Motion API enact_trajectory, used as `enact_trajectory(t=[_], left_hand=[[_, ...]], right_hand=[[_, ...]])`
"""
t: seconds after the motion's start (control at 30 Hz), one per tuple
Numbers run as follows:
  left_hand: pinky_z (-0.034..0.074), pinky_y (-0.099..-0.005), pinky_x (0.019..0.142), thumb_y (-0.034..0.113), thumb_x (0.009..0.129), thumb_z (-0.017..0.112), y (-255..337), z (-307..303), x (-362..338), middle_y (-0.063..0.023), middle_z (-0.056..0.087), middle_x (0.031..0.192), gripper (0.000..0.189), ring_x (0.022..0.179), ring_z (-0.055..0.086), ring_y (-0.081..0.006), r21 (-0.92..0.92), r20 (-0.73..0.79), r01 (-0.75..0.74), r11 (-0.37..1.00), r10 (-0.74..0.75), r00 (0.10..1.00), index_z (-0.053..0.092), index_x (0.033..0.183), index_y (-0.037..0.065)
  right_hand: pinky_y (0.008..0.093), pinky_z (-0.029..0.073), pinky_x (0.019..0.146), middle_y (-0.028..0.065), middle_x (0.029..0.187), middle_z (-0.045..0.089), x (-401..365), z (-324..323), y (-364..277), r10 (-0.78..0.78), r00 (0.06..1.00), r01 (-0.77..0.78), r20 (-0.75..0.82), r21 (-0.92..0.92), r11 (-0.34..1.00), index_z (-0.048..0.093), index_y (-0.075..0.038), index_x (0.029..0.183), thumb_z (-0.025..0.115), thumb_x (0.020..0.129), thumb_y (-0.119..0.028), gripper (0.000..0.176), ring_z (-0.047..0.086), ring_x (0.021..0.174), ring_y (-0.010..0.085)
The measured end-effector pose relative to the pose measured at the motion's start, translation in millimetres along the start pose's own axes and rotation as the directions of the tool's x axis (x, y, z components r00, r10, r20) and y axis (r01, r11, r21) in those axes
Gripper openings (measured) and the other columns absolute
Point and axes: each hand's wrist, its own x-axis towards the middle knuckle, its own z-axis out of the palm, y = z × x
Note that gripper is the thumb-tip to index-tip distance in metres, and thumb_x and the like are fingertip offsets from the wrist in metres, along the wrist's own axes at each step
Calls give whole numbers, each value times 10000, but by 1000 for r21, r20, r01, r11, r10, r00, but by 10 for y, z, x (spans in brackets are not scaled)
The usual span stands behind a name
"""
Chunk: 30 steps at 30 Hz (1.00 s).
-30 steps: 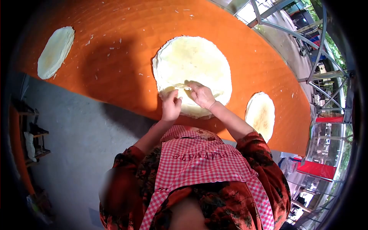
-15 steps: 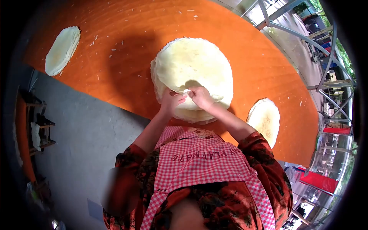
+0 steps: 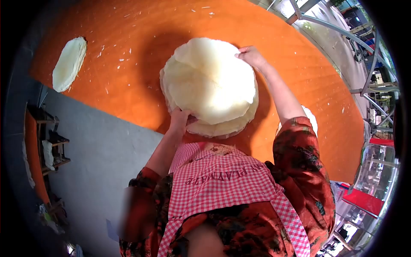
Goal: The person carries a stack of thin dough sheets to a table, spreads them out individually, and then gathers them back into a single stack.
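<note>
A round, pale flatbread (image 3: 214, 79) is held between my two hands, tilted over a stack of similar flatbreads (image 3: 224, 128). My right hand (image 3: 252, 56) pinches its upper right edge, thumb and fingers together. At the lower left edge, my left hand (image 3: 179, 119) is closed on the same sheet, with some of its fingers hidden underneath. The lower layers of the stack show along the left and the near side.
Everything lies on an orange tabletop (image 3: 128, 85) scattered with small pale crumbs. Another flatbread pile (image 3: 69, 64) is at the far left edge. One more pile (image 3: 310, 120) on the right is partly covered by my sleeve. Grey floor (image 3: 94, 150) shows at left.
My right hand has moved up and outward from the stack's near side to the upper right edge. My left hand has shifted slightly left. The top flatbread is now raised and spread between them.
</note>
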Motion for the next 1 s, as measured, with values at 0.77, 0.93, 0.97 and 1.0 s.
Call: enact_trajectory(t=[0.77, 0.93, 0.97, 1.0], left_hand=[[505, -316, 752, 46, 840, 585, 60, -70, 547, -117, 630, 1065, 371, 870, 619, -198, 153, -291, -294, 943, 328, 899, 529, 1203, -11], [533, -361, 790, 111, 873, 548, 58, -133, 502, -131, 646, 1048, 342, 905, 642, -241, -51, -157, -353, 934, 342, 927, 539, 1184, -30], [531, -359, 799, 101, 872, 537, 101, -127, 464, -131, 637, 1066, 350, 920, 636, -244, -89, -152, -301, 950, 285, 946, 532, 1199, -24], [529, -356, 809, 91, 871, 526, 133, -130, 424, -131, 629, 1083, 359, 934, 630, -248, -128, -147, -247, 961, 228, 963, 524, 1213, -18]], right_hand=[[304, 494, 617, 52, 763, 645, 792, -2787, -599, -535, 766, 65, -357, -785, 616, 630, 24, 884, 675, 820, -166, 206, 573, 657, 120], [362, 500, 735, 121, 938, 689, 478, -2921, -1618, -766, 639, 278, -66, -909, 310, 587, -20, 1132, 525, 907, -212, 303, 657, 816, 261], [407, 493, 701, 165, 795, 659, -85, -2203, -2035, -741, 660, 140, -128, -947, 288, 669, -34, 935, 654, 749, -181, 238, 630, 754, 301], [423, 495, 709, 198, 811, 654, -268, -1850, -2126, -778, 619, 109, -108, -969, 221, 666, -38, 899, 647, 775, -210, 213, 631, 774, 346]])
